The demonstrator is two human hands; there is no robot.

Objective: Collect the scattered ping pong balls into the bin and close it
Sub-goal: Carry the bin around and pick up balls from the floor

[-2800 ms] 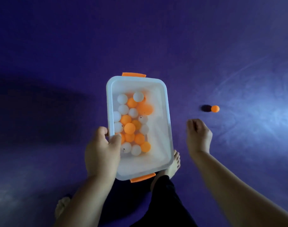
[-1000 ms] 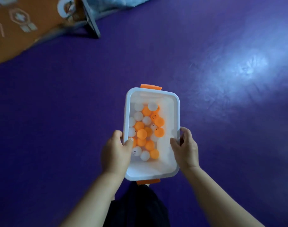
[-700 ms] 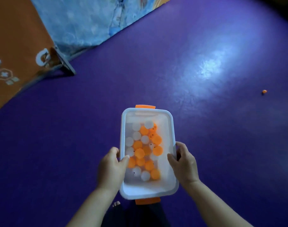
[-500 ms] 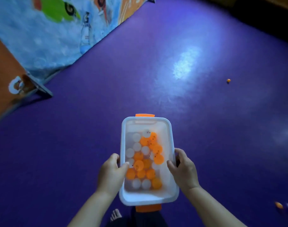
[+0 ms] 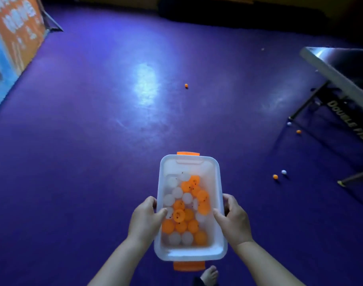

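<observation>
Right hand: free beside the bin 2.8 seconds ago; now it grips the bin's right rim.
View: lifted, taking in more purple floor.
Table: newly in sight at the right edge.
Floor balls: lone orange ball now ahead, mid-floor; far pair of balls and near pair of balls have appeared by the table's legs.
Banner: slid to the far left edge.

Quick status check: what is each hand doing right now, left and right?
Left hand: grips the left rim of the bin, thumb inside.
Right hand: grips the bin's right rim, thumb inside.
</observation>
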